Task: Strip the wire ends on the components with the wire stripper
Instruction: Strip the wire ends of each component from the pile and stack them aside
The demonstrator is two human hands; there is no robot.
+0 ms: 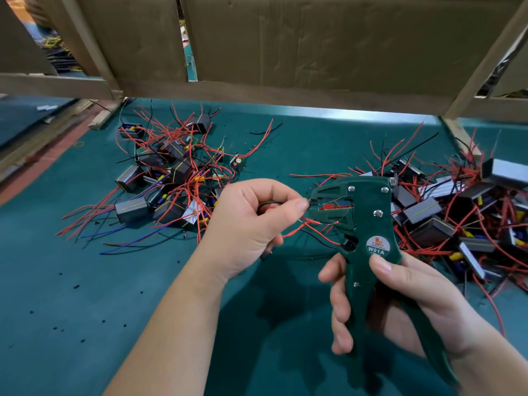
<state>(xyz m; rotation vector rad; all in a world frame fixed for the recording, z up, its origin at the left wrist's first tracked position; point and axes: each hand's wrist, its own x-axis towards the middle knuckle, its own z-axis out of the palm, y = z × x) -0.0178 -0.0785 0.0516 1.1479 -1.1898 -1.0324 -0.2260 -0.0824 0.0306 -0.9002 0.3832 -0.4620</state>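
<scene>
Fingertips first: our left hand (pixel 251 224) pinches a thin wire (pixel 310 203) between thumb and forefinger, closed tight on it, and feeds its end into the mouth of the wire stripper (pixel 363 224) at 3 o'clock from the thumb. Other red leads (pixel 303 224) trail below the pinch, and something round sits hidden in the palm; we cannot tell what it is. To do this step well, we judge the wire should lie straight and square across the blades, pinched close to the tool so it does not buckle, with the loose leads kept clear before we squeeze.

Our right hand (pixel 400 298) wraps the green handles, fingers curled round the front grip and thumb laid on the label; the handles look partly squeezed. Both forearms run up from 6 o'clock, wrists lifted above the desk (pixel 85 281). Piles of components lie at 10 o'clock (pixel 168 184) and 3 o'clock (pixel 457 218).
</scene>
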